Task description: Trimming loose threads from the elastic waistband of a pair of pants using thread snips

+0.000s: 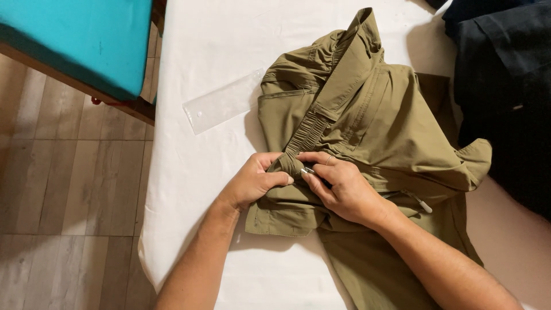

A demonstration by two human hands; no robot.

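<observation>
Both hands — left hand (252, 182), right hand (343, 190) — each grip pinched tight on the olive trousers (367, 115)' waistband.

One view only, from a camera worn on the head, looking steeply down, almost straight onto the white desk (201, 172). It sits close: both forearms enter from the near edge and the left hand (252, 181) and right hand (344, 192) meet just below the middle of the frame, over the olive garment (367, 115). To the left the view takes in the wooden floor (63, 189) beside the desk and, at the far left, a turquoise cushion (80, 34). At the far right, dark clothing (505, 86) is cut off by the frame. No second view shares the scene.
</observation>
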